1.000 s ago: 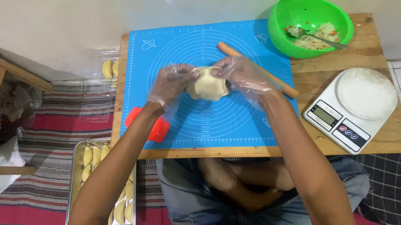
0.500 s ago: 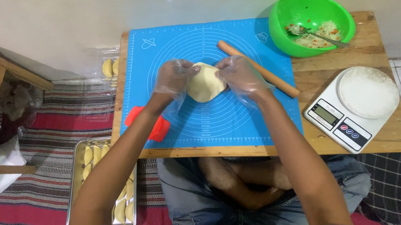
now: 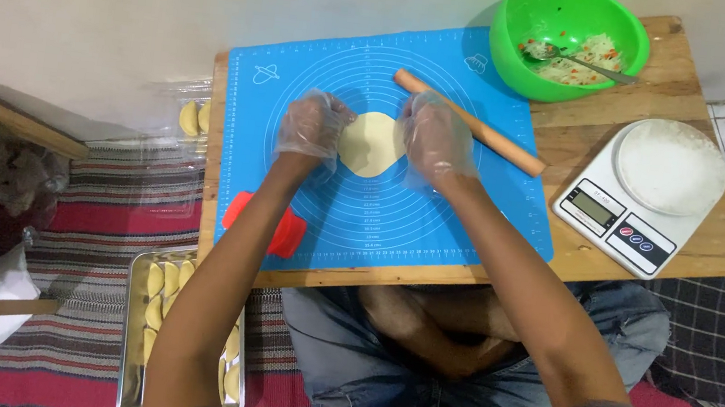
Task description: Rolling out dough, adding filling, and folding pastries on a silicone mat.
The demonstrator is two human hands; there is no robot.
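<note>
the low wooden table (image 3: 694, 246) stands against a pale wall, and the blue silicone mat (image 3: 360, 221) printed with white rings covers most of its left part; everything below is placed from that mat. just off the mat's right edge sits a white kitchen scale (image 3: 641, 194) with a small grey display and coloured buttons on its near side. beyond the mat's far right corner is a green bowl (image 3: 573, 36) with chopped filling and a spoon in it. on the floor below the mat's near left corner lies a metal tray (image 3: 131, 341) of folded pastries. a wooden rolling pin (image 3: 471, 125) lies slantwise on the mat's upper right part. a red mould (image 3: 234, 212) rests on the mat's near left edge. at the mat's centre lies a flat round of dough (image 3: 371, 144). the left hand (image 3: 312, 125) and right hand (image 3: 434, 134), both in clear gloves, touch its two sides, fingers curled loosely onto its edges.
</note>
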